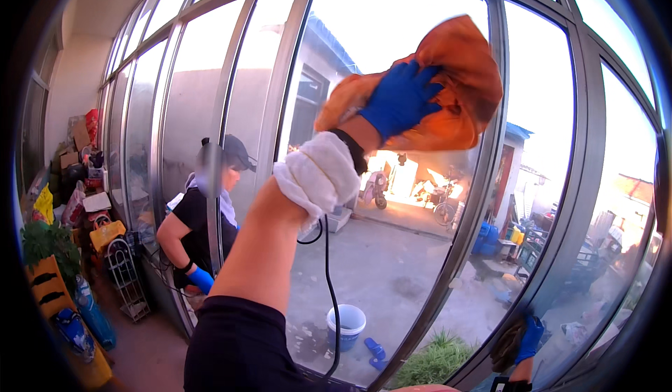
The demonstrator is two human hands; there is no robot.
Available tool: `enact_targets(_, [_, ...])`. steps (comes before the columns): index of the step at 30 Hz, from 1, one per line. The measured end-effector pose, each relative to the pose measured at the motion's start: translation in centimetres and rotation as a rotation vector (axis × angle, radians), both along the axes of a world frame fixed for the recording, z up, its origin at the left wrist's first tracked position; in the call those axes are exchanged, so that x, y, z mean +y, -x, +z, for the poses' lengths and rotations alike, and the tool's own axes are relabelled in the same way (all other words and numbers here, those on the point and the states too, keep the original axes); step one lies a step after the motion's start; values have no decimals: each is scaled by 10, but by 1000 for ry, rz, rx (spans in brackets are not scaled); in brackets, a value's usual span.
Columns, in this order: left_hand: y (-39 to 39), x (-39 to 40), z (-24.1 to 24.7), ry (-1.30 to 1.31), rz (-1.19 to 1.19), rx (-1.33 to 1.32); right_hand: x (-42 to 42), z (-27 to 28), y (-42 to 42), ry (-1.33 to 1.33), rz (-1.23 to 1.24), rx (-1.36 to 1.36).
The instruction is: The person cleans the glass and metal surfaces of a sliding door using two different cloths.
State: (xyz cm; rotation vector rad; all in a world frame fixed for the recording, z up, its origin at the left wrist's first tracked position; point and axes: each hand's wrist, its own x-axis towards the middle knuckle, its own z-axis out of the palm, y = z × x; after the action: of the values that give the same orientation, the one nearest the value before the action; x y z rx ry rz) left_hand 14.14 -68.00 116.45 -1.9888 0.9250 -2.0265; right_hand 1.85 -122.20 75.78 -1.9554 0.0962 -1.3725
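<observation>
My left hand (pixel 401 98), in a blue glove, is pressed with spread fingers on an orange cloth (pixel 464 72) against the upper part of a large window pane. A white towel (pixel 317 174) is wrapped around my left forearm, below a black wristband. Low at the right, my right hand (pixel 531 338), also blue-gloved, holds a dark brown cloth (pixel 506 343) beside the metal window frame (pixel 569 234). The right fingers are partly hidden. A black cable (pixel 331 282) hangs below my left arm.
A co-worker (pixel 210 208) in a dark cap and blue glove stands at the left by the frame. Beyond the glass are a bucket (pixel 346 326), blue slippers (pixel 376 351) and grass (pixel 436 358). A wire rack (pixel 126 279) and a plant (pixel 50 242) stand indoors at left.
</observation>
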Motion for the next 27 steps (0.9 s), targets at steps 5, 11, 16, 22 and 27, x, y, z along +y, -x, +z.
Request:
enact_targets(5, [-25,169,29,345,529,-257,11,-8,-1,-227,142,89])
enact_targets(11, [-49,236,0,428,609,103,-16,-20,-4,-24,-56,195])
enact_targets(16, [-30,183,-46,284,849,-193,6,0,8,-514,253,201])
enact_targets(22, [-72,193,-259,309,446,388,0,10,8,-240,212,341])
enact_targets(27, [-31,148,-483,143,522,1086,6,14,10,-474,173,408])
